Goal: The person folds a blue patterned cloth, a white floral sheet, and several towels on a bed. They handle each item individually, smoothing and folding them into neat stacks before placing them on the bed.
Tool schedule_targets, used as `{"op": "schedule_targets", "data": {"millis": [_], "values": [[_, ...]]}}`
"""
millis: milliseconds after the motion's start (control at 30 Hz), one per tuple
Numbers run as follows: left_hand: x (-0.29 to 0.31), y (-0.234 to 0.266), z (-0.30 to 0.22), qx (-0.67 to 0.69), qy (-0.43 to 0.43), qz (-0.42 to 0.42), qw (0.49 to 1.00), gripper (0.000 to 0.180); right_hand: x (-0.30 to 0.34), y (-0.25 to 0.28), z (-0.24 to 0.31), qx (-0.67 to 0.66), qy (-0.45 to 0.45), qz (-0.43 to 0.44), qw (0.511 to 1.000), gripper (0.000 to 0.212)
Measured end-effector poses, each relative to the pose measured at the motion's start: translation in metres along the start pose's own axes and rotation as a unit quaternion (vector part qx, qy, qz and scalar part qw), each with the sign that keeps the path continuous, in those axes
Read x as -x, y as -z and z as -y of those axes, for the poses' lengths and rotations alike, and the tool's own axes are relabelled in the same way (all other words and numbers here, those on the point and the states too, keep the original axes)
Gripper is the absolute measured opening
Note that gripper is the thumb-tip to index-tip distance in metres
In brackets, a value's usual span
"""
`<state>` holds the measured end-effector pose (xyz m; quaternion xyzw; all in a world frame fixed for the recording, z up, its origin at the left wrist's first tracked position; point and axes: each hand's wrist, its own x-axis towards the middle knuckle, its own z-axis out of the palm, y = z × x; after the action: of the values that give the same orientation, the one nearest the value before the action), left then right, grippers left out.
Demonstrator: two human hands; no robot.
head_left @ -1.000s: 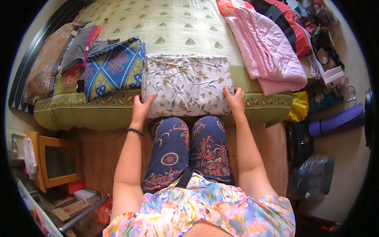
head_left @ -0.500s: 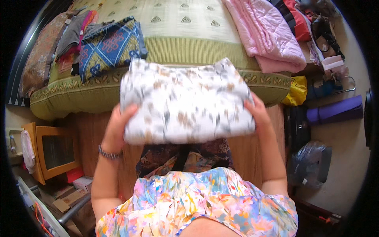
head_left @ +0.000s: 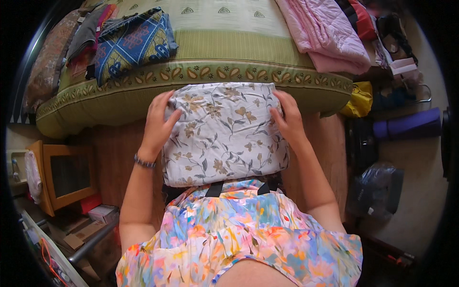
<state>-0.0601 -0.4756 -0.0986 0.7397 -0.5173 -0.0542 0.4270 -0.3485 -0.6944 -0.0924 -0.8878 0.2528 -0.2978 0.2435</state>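
Observation:
A folded white cloth (head_left: pixel 227 138) printed with brown flowers and grey leaves lies spread in front of my body, below the bed's edge. My left hand (head_left: pixel 161 117) grips its far left side, thumb on top and fingers around the edge. On the opposite side, my right hand (head_left: pixel 288 115) holds the far right edge the same way, thumb over the fabric. The cloth's near edge reaches my flowered top. Its underside is hidden.
Ahead stands a bed with a green patterned cover (head_left: pixel 239 45). On it lie a blue patterned cloth (head_left: pixel 136 45) at left and a pink quilt (head_left: pixel 330 43) at right. A wooden cabinet (head_left: pixel 69 174) stands left; a purple rolled mat (head_left: pixel 406 125) is at right.
The folded cloth has come down and closer to my body, its printed top now lying flat to view. Both hands have shifted to its far corners and closer together.

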Motion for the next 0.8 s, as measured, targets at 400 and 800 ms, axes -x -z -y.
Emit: {"op": "schedule_targets", "data": {"millis": [400,800], "values": [[-0.048,-0.020,0.019,-0.003,0.077,0.036,0.996,0.014,-0.058,-0.057,-0.038,-0.008,-0.056,-0.042,0.998,0.013],[-0.048,-0.040,-0.022,-0.169,-0.082,-0.062,0.980,0.028,-0.055,-0.050,0.015,0.054,0.053,-0.086,0.993,0.029]]}}
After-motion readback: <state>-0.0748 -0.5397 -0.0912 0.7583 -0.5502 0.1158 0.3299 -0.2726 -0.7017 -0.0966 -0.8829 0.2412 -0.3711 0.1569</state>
